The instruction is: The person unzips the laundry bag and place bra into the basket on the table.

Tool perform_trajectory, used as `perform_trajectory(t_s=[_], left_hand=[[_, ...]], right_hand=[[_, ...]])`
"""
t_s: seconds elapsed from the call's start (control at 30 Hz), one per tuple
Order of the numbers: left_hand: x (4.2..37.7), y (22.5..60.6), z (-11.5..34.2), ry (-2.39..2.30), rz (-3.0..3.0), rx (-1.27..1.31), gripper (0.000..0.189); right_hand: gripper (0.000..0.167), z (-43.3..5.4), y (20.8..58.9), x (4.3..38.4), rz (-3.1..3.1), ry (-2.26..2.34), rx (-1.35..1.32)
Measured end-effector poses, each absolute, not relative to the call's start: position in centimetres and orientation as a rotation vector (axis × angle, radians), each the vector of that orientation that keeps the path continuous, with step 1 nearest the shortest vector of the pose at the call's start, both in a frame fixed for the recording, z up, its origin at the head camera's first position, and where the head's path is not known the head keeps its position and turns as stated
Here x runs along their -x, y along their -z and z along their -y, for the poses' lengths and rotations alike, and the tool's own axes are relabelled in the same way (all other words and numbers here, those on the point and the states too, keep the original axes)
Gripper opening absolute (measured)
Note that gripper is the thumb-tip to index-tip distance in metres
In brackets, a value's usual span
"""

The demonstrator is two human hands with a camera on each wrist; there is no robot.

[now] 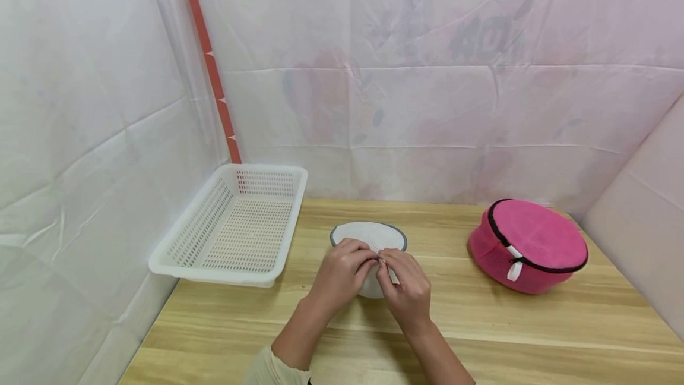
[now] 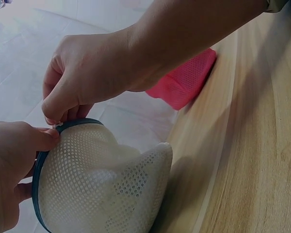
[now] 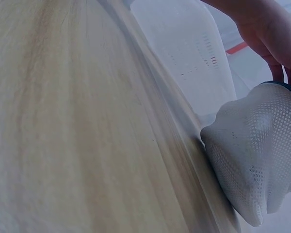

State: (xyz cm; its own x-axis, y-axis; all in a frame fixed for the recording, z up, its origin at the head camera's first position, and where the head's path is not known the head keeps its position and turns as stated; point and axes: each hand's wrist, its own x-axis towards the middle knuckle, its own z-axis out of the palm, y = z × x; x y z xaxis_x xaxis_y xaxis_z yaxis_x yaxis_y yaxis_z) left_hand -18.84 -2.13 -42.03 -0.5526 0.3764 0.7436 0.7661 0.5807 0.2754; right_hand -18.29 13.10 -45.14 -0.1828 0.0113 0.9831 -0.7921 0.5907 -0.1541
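A small white mesh laundry bag [image 1: 369, 230] with a dark blue-grey zipped rim stands on the wooden table, in front of the person. My left hand [image 1: 342, 269] pinches the near part of its rim, thumb and fingers bent. Right beside it, my right hand [image 1: 406, 284] pinches the same rim, and the fingertips of both hands meet there. In the left wrist view the mesh bag [image 2: 97, 179] bulges and folds below the rim, with the right hand [image 2: 82, 73] above the left hand [image 2: 14, 170]. Whatever lies between the fingertips is mostly hidden.
To the left, a white perforated plastic basket [image 1: 291, 218] overhangs the table's left edge. A pink mesh bag [image 1: 534, 236] with a black zip and white tab sits at the right. Pale sheets [image 1: 417, 106] enclose the wooden table [image 1: 534, 337] at back and sides.
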Motion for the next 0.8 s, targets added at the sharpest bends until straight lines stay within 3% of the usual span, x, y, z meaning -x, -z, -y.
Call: perform_trajectory(t_s=[0.8], left_hand=[[18.88, 42.02, 2.46, 0.773, 2.198, 0.874, 0.005]], right_hand=[[0.013, -13.65, 45.11, 18.29, 1.649, -0.813, -0.625]])
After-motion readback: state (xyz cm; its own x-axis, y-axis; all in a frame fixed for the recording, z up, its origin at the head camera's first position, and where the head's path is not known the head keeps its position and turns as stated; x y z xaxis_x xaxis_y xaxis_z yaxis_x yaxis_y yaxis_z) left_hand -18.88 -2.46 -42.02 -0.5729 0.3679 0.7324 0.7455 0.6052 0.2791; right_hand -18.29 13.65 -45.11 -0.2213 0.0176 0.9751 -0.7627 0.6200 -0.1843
